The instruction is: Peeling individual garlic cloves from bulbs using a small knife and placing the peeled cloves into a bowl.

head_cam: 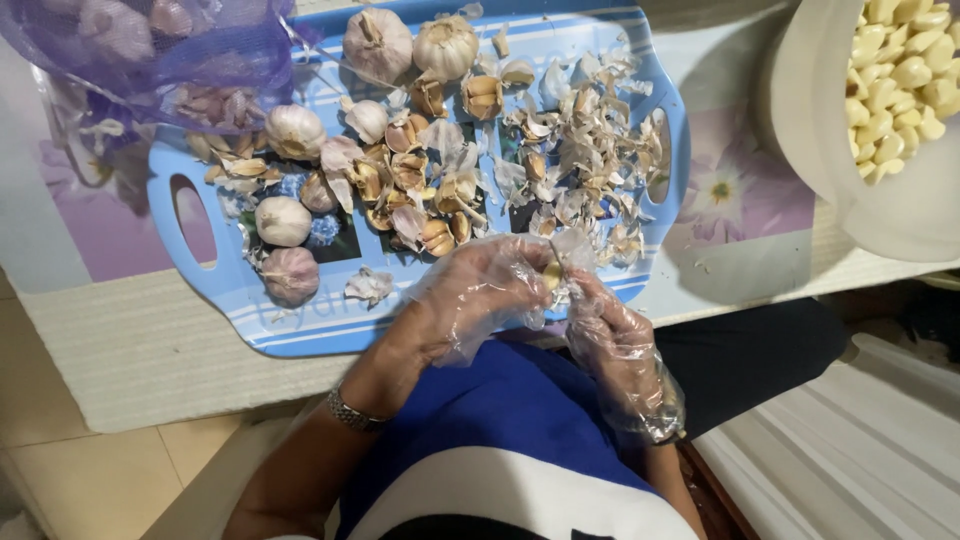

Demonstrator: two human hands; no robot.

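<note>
I am looking down at two hands in thin, clear plastic gloves, held close together just above the near edge of a light blue plastic tray point(300, 335) with cut-out handles. The left hand point(478, 292) and the right hand point(612, 340) meet at a small, pale yellow garlic clove point(552, 274). The fingers of both hands are pinched together on that clove, the left from one side and the right from below; loose glove film hides exactly where each fingertip presses.

The tray lies on a table, and it is crowded. Whole white garlic bulbs point(282, 220) with purplish skins sit along its left side and far edge. Unpeeled brown-tinged cloves point(405, 175) fill the middle. Dry, papery white garlic skins point(585, 165) are heaped on the right half, just beyond the hands.

At the far left, a purple mesh bag point(150, 45) holding more bulbs overlaps the tray's corner. At the far right, well apart from the hands, stands a white bowl point(830, 120) filled with peeled, cream-coloured cloves point(905, 75). A metal watch band point(352, 413) circles the left wrist.
</note>
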